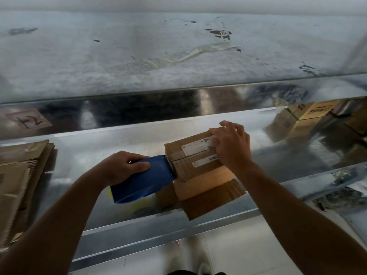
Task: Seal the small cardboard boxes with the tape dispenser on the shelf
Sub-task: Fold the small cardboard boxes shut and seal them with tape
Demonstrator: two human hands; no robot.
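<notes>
**Left hand point(122, 167) wrapped round tape dispenser point(143, 180); right hand point(232, 147) bracing box**

Grip: my left fingers and thumb are closed round the blue dispenser body. Its front edge touches the left end face of the small cardboard box point(190, 157), level with the centre seam point(179, 160). My right hand lies on the right part of the box top, fingers bent toward the far edge, holding it down.

Position: the box sits on a second, lower box point(208, 193) near the front of the metal shelf point(89, 151).

Judgement: the start of a tape run along the seam.

Method: press the tape end firmly onto the end face first, then pull straight along the seam. Bear down with the right hand so the top box does not slide off the one beneath.

Surroundings: flattened cardboard point(19, 185) is stacked at the left, and more boxes point(313, 112) sit far right.
</notes>
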